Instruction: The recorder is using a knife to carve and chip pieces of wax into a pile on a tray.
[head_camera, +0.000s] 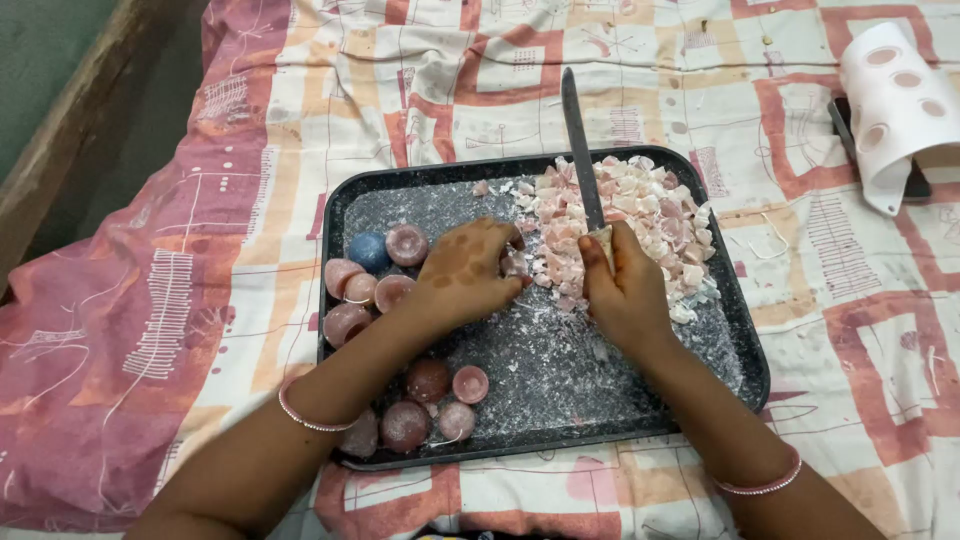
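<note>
Fingers of right hand (625, 290) gripping knife (582, 150), left hand (468, 272) seemingly pinning pink piece (515, 265)

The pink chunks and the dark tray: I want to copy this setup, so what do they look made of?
Pink chunks: probably wax, matte, breaking into crumbly pale flakes. Tray: likely coated metal, dark speckled finish with a thin raised rim.
</note>
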